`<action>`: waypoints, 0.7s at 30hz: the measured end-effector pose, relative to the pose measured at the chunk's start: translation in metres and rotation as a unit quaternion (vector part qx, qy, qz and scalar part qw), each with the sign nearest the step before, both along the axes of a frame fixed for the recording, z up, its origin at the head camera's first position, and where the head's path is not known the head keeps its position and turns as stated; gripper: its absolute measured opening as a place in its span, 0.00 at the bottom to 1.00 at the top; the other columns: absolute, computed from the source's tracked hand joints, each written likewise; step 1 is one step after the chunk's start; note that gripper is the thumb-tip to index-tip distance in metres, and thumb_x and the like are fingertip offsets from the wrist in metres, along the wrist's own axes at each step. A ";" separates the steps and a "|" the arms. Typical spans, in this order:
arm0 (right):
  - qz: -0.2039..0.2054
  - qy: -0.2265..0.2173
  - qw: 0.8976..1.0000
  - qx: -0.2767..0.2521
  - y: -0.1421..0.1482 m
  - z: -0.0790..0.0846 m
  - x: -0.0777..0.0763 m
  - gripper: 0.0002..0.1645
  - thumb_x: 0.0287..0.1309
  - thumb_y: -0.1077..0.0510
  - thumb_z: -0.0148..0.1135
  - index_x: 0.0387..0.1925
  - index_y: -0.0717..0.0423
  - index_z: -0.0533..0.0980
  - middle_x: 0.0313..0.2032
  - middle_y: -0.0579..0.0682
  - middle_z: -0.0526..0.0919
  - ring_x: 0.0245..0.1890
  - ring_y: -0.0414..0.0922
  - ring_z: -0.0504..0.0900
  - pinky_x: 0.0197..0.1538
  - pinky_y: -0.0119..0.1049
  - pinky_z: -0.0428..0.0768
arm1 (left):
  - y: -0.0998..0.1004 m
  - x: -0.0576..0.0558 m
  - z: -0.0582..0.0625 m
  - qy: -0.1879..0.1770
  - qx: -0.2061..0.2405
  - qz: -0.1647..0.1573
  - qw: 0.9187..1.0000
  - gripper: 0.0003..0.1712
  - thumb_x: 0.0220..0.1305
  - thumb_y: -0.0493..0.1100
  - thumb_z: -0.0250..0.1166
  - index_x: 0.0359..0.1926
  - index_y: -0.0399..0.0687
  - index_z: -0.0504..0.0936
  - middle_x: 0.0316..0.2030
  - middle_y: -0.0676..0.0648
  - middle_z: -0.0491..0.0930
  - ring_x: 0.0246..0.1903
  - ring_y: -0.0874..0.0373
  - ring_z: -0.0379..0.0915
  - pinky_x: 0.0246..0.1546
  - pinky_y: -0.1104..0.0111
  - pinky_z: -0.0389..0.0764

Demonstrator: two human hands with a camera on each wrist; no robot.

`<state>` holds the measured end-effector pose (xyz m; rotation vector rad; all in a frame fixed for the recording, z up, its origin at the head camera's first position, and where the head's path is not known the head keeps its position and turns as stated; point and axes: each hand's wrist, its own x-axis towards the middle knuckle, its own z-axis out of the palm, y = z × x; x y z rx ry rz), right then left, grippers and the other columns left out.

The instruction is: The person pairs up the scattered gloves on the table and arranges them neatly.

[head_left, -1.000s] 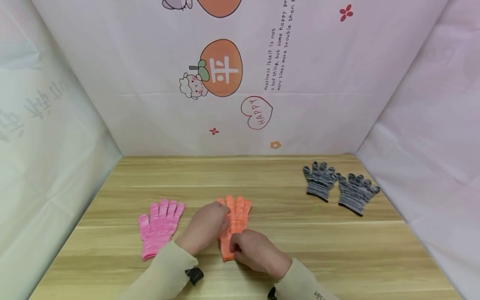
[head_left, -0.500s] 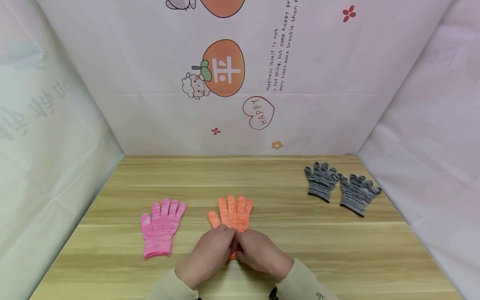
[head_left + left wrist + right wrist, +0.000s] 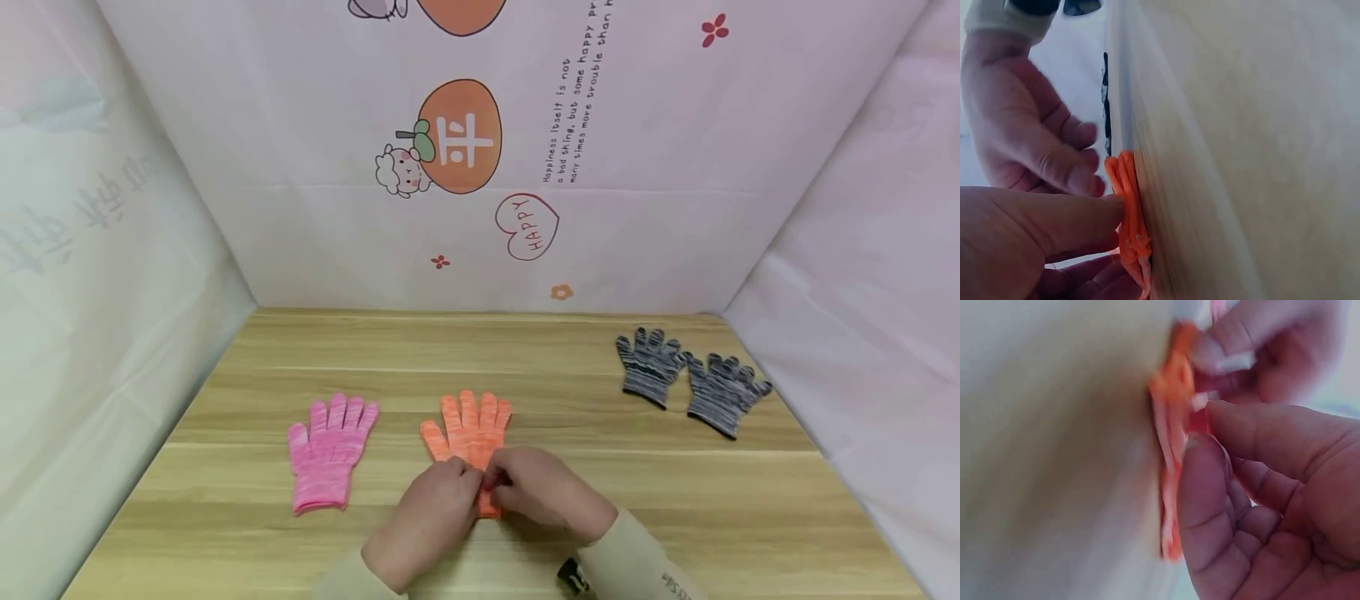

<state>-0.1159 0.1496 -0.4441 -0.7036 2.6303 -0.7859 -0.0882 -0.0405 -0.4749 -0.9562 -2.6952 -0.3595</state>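
An orange knit glove (image 3: pixel 469 429) lies palm-down flat on the table, fingers pointing away. My left hand (image 3: pixel 438 504) pinches it near the cuff; in the left wrist view the thumb (image 3: pixel 1085 222) presses on the layered orange fabric (image 3: pixel 1132 219). My right hand (image 3: pixel 543 487) meets it from the other side, its curled thumb and forefinger (image 3: pixel 1204 469) pinching at the glove's cuff in the right wrist view, partly blurred. Both hands hide much of the lower glove. A pink knit glove (image 3: pixel 328 454) lies flat to the left, with its cuff toward me.
Two grey-and-black knit gloves (image 3: pixel 651 367) lie side by side at the back right of the wooden table (image 3: pixel 637 500). White printed cloth (image 3: pixel 637 167) stands as walls behind and at both sides.
My left hand has come down from the orange glove's thumb side to its cuff, uncovering the glove's thumb. The right hand stays near the cuff. The view has shifted slightly.
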 end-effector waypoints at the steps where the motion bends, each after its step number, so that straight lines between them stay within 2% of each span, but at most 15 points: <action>1: -0.012 0.000 1.000 0.003 0.004 0.002 -0.003 0.05 0.62 0.62 0.66 0.35 0.48 0.82 0.31 0.38 0.81 0.31 0.35 0.75 0.39 0.36 0.77 | 0.001 0.001 0.000 0.010 -0.006 -0.001 1.000 0.06 0.63 0.41 0.72 0.33 0.46 0.83 0.27 0.50 0.77 0.24 0.60 0.72 0.24 0.70 0.73; 4: -0.056 0.017 0.998 0.006 0.012 0.006 -0.015 0.05 0.65 0.61 0.64 0.36 0.48 0.82 0.33 0.40 0.83 0.32 0.38 0.77 0.41 0.39 0.79 | 0.003 0.002 0.000 0.019 -0.025 -0.002 1.000 0.06 0.62 0.42 0.71 0.32 0.46 0.83 0.27 0.50 0.76 0.23 0.60 0.70 0.23 0.70 0.72; 10: -0.152 0.039 0.988 0.019 0.013 0.002 -0.045 0.04 0.69 0.57 0.64 0.40 0.48 0.84 0.38 0.42 0.85 0.36 0.39 0.79 0.47 0.42 0.81 | 0.005 0.004 0.003 0.006 -0.044 0.006 0.999 0.04 0.61 0.41 0.71 0.31 0.46 0.84 0.28 0.50 0.75 0.23 0.61 0.68 0.22 0.71 0.71; 14: -0.179 0.045 0.982 0.038 0.006 0.001 -0.063 0.07 0.69 0.56 0.63 0.45 0.49 0.84 0.40 0.43 0.86 0.36 0.40 0.79 0.47 0.41 0.81 | 0.006 0.003 0.003 0.008 -0.051 0.012 0.999 0.04 0.60 0.40 0.71 0.30 0.46 0.84 0.29 0.50 0.75 0.22 0.61 0.66 0.21 0.71 0.70; 17: -0.190 0.041 0.980 0.046 -0.001 0.001 -0.074 0.10 0.71 0.56 0.62 0.48 0.52 0.84 0.38 0.45 0.85 0.34 0.42 0.78 0.44 0.40 0.80 | 0.008 0.003 0.002 0.030 -0.072 0.012 0.997 0.04 0.59 0.39 0.71 0.29 0.46 0.84 0.28 0.51 0.73 0.22 0.61 0.65 0.22 0.72 0.70; 21: -0.201 0.033 0.977 0.063 -0.008 -0.004 -0.086 0.15 0.71 0.54 0.60 0.53 0.55 0.82 0.41 0.48 0.86 0.35 0.43 0.78 0.45 0.41 0.80 | 0.009 0.003 0.002 0.042 -0.100 0.011 0.994 0.05 0.59 0.39 0.70 0.28 0.47 0.83 0.26 0.52 0.71 0.23 0.60 0.65 0.24 0.70 0.70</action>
